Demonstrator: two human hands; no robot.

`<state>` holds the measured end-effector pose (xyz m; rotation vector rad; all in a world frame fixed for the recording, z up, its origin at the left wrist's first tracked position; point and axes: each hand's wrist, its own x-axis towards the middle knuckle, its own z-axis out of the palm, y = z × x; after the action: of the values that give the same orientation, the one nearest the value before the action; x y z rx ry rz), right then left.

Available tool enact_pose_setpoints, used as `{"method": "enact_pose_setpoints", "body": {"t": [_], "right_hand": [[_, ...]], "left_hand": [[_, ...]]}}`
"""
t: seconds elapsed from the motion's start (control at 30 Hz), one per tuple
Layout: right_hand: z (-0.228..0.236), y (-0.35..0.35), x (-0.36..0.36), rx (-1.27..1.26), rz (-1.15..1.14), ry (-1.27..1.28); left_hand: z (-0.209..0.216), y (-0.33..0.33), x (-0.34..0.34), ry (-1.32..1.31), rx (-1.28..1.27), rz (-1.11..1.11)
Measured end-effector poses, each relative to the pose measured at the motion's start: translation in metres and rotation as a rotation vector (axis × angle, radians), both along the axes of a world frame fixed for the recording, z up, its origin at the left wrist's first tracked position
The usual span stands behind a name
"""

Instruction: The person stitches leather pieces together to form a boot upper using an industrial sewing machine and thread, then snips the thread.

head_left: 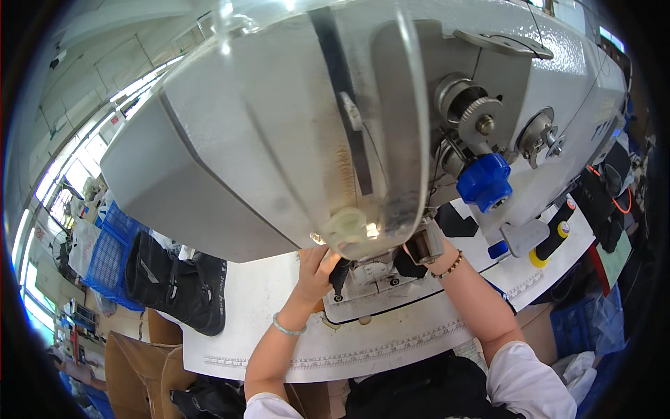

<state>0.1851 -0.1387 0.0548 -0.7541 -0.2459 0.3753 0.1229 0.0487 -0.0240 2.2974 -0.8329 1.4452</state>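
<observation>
A large white sewing machine (230,140) fills the upper view, and its head hides part of both hands. My left hand (316,271), with a pale bangle at the wrist, is closed at the left of the needle area. Its fingers pinch the edge of a black workpiece (340,276), which looks like fabric or leather. To the right of the needle area is my right hand (441,257), wearing a beaded bracelet. A metal cylinder (424,246) covers its fingers. Black material (408,265) shows close beside them. Between the hands lies the metal needle plate (370,279).
Tall black boots (174,283) stand at the table's left side, near a blue basket (115,244). Thread spools (551,244) stand at the right. A black flat piece (457,222) lies behind my right hand. A cardboard box (139,370) is below left. A printed ruler (335,358) follows the white tabletop's front edge.
</observation>
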Motion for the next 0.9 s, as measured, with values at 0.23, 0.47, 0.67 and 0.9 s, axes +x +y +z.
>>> {"method": "enact_pose_setpoints", "body": {"t": [0.23,0.47,0.67,0.9], "right_hand": [[-0.028,0.002,0.041,0.023,0.233,-0.061],[-0.051,0.015,0.059,0.046,0.272,0.021],[-0.038,0.005,0.048,-0.008,0.268,-0.023],[-0.027,-0.004,0.035,0.281,0.294,-0.124]], "left_hand": [[0.039,-0.024,-0.01,-0.156,0.12,0.104],[0.032,-0.026,-0.008,-0.181,0.041,0.102],[0.022,-0.025,-0.006,-0.135,-0.024,0.091],[0.015,-0.014,-0.001,-0.125,0.052,0.09]]}}
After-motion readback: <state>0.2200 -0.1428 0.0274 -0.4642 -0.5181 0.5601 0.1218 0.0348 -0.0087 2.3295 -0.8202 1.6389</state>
